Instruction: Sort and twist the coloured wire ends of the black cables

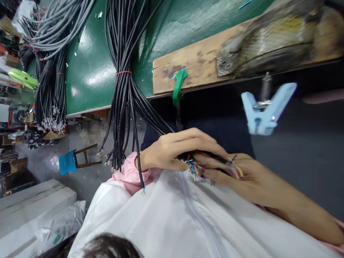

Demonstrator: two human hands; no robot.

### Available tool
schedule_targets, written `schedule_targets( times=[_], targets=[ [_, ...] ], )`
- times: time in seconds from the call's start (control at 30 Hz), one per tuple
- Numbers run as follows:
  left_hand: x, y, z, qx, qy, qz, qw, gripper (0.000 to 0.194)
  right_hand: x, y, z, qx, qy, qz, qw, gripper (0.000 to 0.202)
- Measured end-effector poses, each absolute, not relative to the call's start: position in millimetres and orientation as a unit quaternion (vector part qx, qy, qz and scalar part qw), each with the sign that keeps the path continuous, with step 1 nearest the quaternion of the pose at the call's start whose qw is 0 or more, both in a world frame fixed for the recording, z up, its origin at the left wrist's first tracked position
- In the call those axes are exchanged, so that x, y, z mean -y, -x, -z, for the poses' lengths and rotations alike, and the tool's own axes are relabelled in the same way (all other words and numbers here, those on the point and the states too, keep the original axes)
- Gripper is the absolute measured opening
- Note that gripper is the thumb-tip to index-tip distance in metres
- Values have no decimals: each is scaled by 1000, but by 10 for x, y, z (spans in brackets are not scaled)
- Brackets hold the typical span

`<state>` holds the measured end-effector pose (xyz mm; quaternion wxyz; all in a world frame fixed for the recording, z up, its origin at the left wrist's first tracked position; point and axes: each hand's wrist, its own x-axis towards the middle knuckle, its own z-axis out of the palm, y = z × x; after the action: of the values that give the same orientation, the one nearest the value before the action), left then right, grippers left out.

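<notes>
Tabletop (92, 53), cables (124, 52), blurred bag print (57, 239)

Green-topped worktable (87, 70) is catching bright lt in cluttered rm; blue-seated wooden stool (68, 162) is standing on gray flr (88, 180) nr lg. white box (28, 210).

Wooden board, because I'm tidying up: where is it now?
Upper right in the head view, the wooden board lies along the near edge of the green table, right of the tied black cables.
</notes>
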<state>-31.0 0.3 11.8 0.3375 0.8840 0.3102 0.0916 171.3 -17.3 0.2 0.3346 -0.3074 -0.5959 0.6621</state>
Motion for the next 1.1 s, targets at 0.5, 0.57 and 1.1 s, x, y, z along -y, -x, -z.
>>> schedule_targets(
  times=[0.5, 0.57, 1.1],
  targets=[
    [164, 162, -135, -406, -867, -154, 244, 31, 308, -1735, -323, 518, 496, -446, 536, 11],
    [186, 126, -90, -422, -857, -186, 229, 27, 330, -1710, -330, 508, 495, -430, 558, 10],
    [-65, 47, -570, -371, -843, -90, 380, 25, 201, -1701, -225, 395, 411, -612, 548, 32]
  ],
)
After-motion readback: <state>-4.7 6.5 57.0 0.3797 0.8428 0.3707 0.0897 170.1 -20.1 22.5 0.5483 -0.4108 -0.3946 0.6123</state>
